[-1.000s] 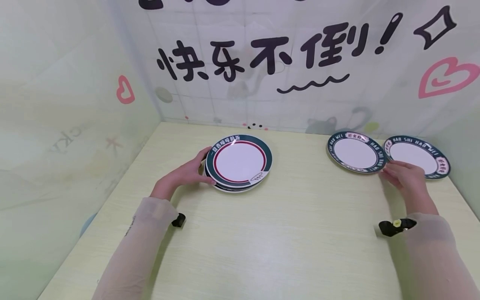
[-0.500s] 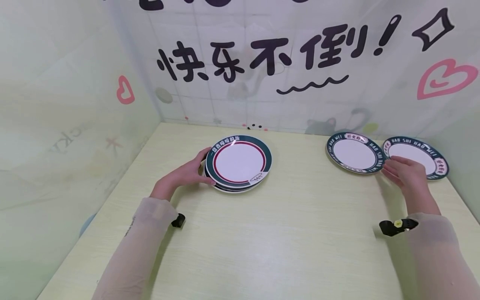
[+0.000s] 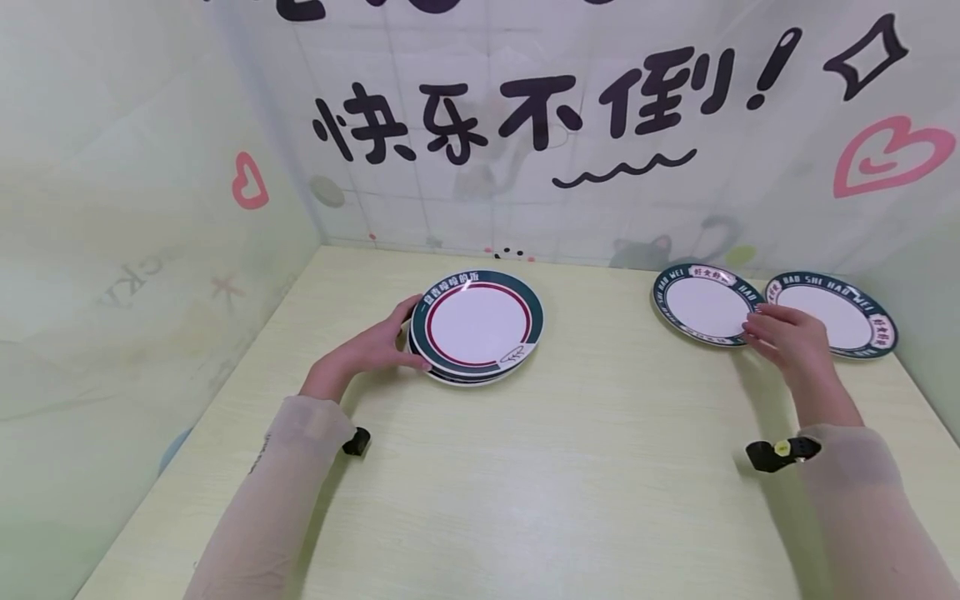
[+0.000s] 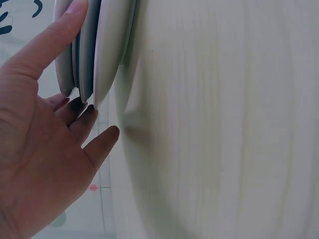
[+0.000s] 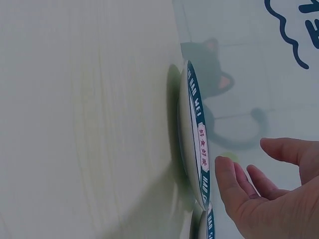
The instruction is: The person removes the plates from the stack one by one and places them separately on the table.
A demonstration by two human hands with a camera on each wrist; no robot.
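While I am watching from afar, the table (image 3: 540, 492) is stretching beneath everything. Just right of the left hand (image 3: 378, 340), the stack of plates (image 3: 480, 325) is standing; that hand's thumb and fingers are gripping the rims from the side, probably keeping the stack steady. Ahead of the right hand (image 3: 791, 340), the left plate (image 3: 703, 304) is lying close beside the right plate (image 3: 832, 310), seemingly leaving both rims reachable. The right hand is hovering above the left plate's edge, fingers loosely spread, holding nothing.
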